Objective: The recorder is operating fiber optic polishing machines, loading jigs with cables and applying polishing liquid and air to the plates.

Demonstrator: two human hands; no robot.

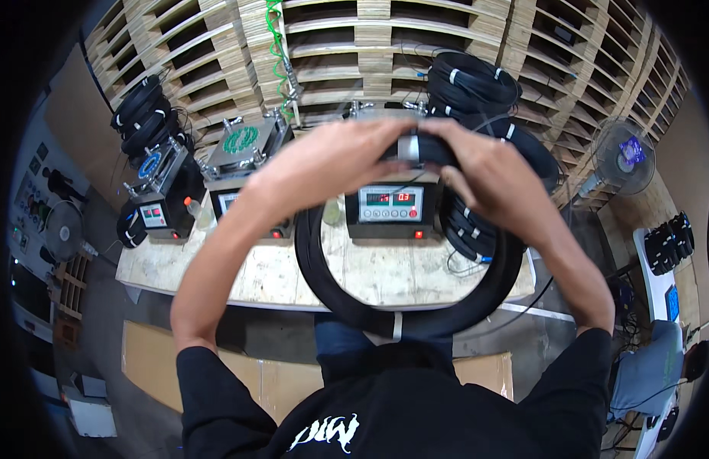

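Observation:
A large coil of black cable (454, 315) hangs upright in front of me, its lower part overlapping the near edge of the wooden workbench (255, 275). My left hand (358, 149), smeared a little by motion, is closed on the top of the coil. From the other side my right hand (488, 168) wraps round the coil's upper right. Between the hands sits a white tape band (409, 150), and a second white band (398, 325) circles the bottom. Behind the coil stands a machine with red digits on its display (389, 205); its top is partly hidden by my hands.
Two similar machines (162, 210) (243, 149) stand to the left, beside a bottle with an orange cap (195, 208). Black cable coils are stacked at the right (477, 84) and far left (144, 115). Wooden pallets (331, 42) rise behind. A fan (624, 157) stands at right; cardboard (278, 386) lies below.

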